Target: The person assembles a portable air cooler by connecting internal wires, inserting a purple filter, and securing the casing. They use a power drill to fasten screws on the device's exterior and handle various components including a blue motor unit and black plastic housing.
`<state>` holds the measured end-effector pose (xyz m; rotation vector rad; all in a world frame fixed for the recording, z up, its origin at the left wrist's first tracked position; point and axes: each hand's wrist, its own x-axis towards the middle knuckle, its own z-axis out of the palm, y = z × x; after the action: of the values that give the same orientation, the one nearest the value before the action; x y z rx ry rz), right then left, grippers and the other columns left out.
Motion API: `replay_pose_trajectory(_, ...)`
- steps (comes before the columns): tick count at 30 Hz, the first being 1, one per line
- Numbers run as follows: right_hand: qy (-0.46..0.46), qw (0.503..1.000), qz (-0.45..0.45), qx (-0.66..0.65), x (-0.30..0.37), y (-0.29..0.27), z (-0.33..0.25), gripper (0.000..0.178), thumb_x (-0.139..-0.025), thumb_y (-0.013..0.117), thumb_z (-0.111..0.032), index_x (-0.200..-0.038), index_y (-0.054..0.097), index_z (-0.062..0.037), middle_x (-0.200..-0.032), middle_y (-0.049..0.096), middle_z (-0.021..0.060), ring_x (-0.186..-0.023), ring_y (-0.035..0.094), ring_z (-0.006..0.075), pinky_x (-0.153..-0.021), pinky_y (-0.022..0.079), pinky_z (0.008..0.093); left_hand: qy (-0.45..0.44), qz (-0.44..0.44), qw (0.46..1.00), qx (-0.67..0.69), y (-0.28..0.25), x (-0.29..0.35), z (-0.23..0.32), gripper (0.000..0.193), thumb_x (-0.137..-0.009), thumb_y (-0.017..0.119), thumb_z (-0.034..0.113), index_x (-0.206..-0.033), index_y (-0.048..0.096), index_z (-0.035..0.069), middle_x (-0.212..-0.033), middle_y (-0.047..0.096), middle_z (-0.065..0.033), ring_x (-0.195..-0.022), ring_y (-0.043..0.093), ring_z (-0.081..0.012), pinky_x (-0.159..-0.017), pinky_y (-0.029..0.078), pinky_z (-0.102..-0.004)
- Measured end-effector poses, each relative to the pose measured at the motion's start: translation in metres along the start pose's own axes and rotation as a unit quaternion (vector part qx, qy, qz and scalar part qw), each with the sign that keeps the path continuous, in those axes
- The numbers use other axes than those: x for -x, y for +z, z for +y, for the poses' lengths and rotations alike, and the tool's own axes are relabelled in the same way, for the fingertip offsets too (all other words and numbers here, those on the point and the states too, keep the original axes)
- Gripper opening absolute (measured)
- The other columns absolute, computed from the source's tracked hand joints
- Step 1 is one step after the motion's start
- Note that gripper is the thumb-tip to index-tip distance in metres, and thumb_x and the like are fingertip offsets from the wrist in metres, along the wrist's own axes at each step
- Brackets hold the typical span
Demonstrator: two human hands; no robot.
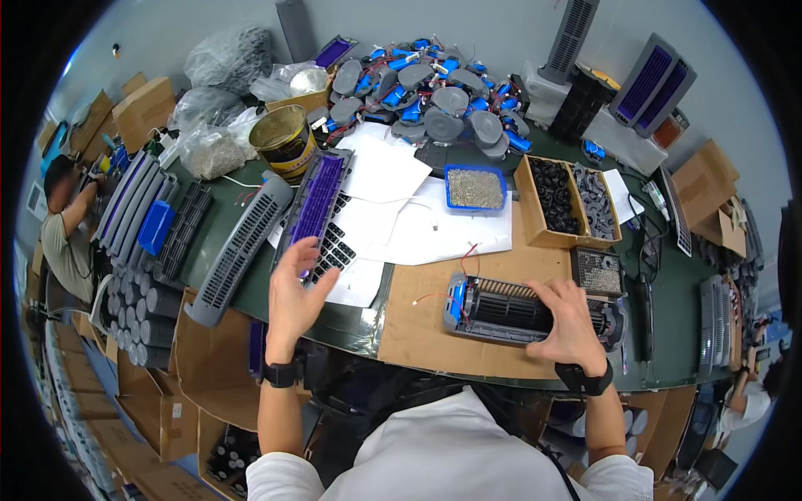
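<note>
My right hand [573,324] spans a dark grey fan unit [505,311], thumb on the near edge and fingers over the far edge. The unit lies lengthwise on a cardboard sheet [426,334]. Inside it shows a black ribbed drum; a blue part and thin red wires sit at its left end. My left hand [296,288] is raised with thumb and fingers apart, overlapping the lower end of a long grey panel with a purple grille [317,200]. No grip on that panel shows. Left of it lies a curved grey slotted cover [242,250].
A blue tray of small screws [474,187] and a box of black and grey parts [555,200] stand beyond the fan unit. Farther back rises a pile of grey bases with blue parts [443,96]. A tin can [284,142] stands left. People work at both sides.
</note>
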<state>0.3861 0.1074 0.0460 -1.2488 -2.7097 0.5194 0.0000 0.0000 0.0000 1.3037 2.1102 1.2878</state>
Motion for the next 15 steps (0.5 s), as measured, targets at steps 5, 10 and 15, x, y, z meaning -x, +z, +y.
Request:
replay_pose_trajectory(5,-0.021,1.0,0.008,-0.014,-0.008,0.019,0.004,0.091,-0.052,0.078,-0.018,-0.136,0.049,-0.0042,-0.115,0.054,0.0178,-0.113,0.049,0.0358,-0.101,0.034,0.043,0.105,0.146,0.93,-0.32,-0.002,-0.033,-0.025,0.075,-0.069,0.081,0.019,-0.134,0.047,0.001,-0.119,0.056,-0.0221,-0.107,0.057,-0.0373,-0.091,0.047,-0.0449)
replay_pose_trajectory(10,-0.058,0.997,0.017,-0.045,-0.009,0.016,-0.008,0.085,-0.058,0.083,-0.02,-0.134,0.049,-0.0018,-0.125,0.051,0.0182,-0.12,0.046,0.0371,-0.105,0.031,0.0459,-0.04,0.044,0.957,-0.284,0.003,-0.046,-0.044,0.099,-0.058,0.079,0.023,-0.142,0.035,-0.007,-0.12,0.054,-0.0268,-0.106,0.057,-0.0381,-0.093,0.047,-0.0411)
replay_pose_trajectory(15,-0.104,0.969,0.103,-0.2,-0.016,0.026,-0.001,0.074,-0.067,0.085,-0.026,-0.129,0.054,-0.0019,-0.123,0.052,0.0173,-0.111,0.053,0.0327,-0.097,0.04,0.0407,-0.084,-0.014,0.992,0.092,0.003,-0.018,-0.007,0.093,-0.064,0.078,0.017,-0.141,0.034,-0.012,-0.116,0.058,-0.0169,-0.098,0.06,-0.0201,-0.085,0.05,-0.0319)
